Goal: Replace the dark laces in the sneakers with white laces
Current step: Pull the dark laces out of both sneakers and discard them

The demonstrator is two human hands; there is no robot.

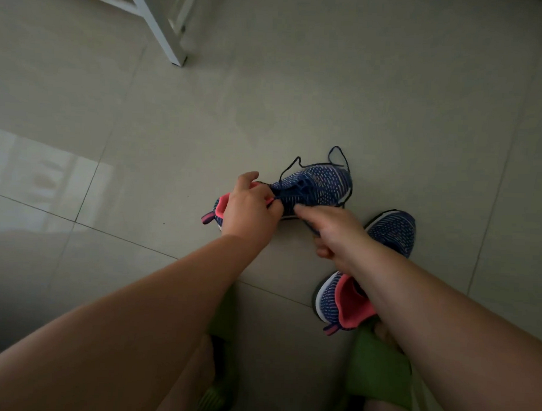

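**Both hands on far sneaker, dark lace part loosened**

Green slippers (pixel 377 367) sit nearest the camera, on the person's feet. Tiled floor (pixel 298 92) carries two blue sneakers with pink lining. Near sneaker (pixel 391 232) lies partly hidden under the right forearm. Far sneaker (pixel 316 187) lies ahead, toe pointing away. Left hand (pixel 251 214) pinches its collar edge. Right hand (pixel 336 232), fingers curled, grips the dark lace (pixel 339 152), which loops loose past the toe. White table leg (pixel 165 32) stands well beyond.
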